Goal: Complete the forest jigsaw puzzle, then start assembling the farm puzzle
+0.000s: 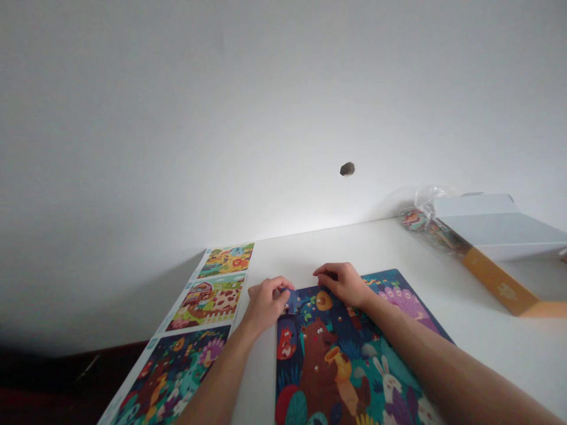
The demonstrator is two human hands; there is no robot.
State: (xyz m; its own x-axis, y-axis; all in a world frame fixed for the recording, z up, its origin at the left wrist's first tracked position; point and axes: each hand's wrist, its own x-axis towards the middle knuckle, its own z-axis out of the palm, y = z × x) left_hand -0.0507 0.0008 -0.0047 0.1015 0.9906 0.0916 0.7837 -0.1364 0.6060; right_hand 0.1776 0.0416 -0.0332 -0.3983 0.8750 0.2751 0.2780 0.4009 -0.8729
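A dark blue, colourful jigsaw puzzle (310, 354) with a bear, rabbits and a peacock lies flat on the white table. My left hand (267, 302) is closed at its top left corner, thumb and fingers pinching a small dark blue puzzle piece (290, 302). The piece looks slightly tilted over the corner; whether it touches the pieces around it I cannot tell. Over the puzzle's top edge, my right hand (341, 281) has loosely bent fingers, somewhat apart, with nothing visible in them. My right forearm crosses above the puzzle and hides part of it.
Along the table's left edge lies a printed picture sheet (208, 302) showing several scenes, partly under my left forearm. At the right stand an open orange and white box (491, 280) and a clear plastic bag (432, 227) of pieces. Behind the table, the white wall (266, 147) has a hole.
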